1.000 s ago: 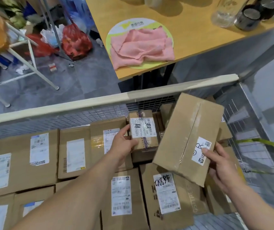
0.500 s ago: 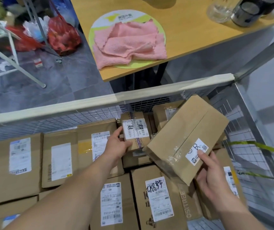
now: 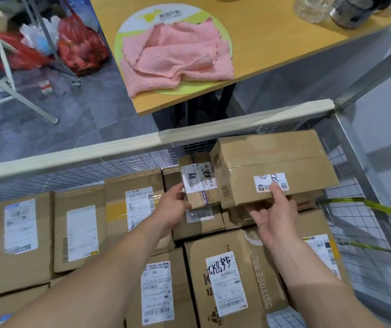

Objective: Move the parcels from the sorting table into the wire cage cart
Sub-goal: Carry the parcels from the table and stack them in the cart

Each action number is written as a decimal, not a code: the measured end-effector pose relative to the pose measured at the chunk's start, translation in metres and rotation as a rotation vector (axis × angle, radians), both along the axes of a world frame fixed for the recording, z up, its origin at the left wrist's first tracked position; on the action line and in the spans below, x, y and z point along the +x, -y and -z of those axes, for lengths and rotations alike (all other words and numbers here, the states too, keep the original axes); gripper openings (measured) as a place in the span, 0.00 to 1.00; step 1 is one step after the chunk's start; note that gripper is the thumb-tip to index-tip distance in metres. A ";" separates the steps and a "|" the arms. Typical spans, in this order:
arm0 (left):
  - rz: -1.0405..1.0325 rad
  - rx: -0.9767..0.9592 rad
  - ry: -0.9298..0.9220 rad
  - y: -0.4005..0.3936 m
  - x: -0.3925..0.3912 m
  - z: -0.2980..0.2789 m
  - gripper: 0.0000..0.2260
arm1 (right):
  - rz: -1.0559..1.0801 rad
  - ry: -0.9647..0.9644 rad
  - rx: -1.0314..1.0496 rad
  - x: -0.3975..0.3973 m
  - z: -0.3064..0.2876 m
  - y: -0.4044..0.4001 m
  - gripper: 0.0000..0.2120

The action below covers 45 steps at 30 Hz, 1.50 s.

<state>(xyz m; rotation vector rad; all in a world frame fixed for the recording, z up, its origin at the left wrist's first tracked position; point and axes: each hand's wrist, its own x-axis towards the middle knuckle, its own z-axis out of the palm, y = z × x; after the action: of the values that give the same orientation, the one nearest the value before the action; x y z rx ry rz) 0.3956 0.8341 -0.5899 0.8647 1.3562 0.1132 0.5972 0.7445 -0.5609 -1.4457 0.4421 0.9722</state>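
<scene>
The wire cage cart [image 3: 123, 147] holds several brown cardboard parcels with white labels. My right hand [image 3: 272, 211] holds a large taped parcel [image 3: 272, 162] at the cart's far right corner, thumb on its small white label and fingers underneath. The parcel lies nearly flat on top of other boxes. My left hand [image 3: 174, 204] grips the left side of a small taped parcel [image 3: 199, 183] that stands right beside the large one, touching it.
A wooden table [image 3: 260, 43] with a pink cloth [image 3: 178, 58] on a round mat stands just beyond the cart's padded top rail. A glass and a dark container sit at its far right. Red bags [image 3: 81, 50] and white metal legs are on the floor at left. A yellow-green strap [image 3: 379, 207] crosses the cart's right side.
My right hand has swung the large parcel from a tilted pose down to nearly flat in the far right corner. My left hand stayed on the small parcel.
</scene>
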 end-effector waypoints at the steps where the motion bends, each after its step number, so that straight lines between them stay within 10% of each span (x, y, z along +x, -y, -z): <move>1: 0.012 -0.009 0.002 0.000 -0.001 -0.001 0.31 | 0.013 0.009 -0.016 0.000 0.001 -0.003 0.37; 26: 0.040 0.027 -0.012 0.018 -0.011 -0.055 0.32 | -0.112 0.211 -0.131 0.007 -0.030 0.026 0.29; 45: 0.832 0.867 -0.357 0.081 -0.061 -0.282 0.29 | -0.771 0.793 -0.303 -0.096 -0.256 0.123 0.23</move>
<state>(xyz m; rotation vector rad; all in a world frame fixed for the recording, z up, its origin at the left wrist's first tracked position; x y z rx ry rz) 0.3341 0.7535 -0.3080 2.2030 1.1444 -0.1232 0.5009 0.6213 -0.3045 -2.1935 -0.6231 0.8261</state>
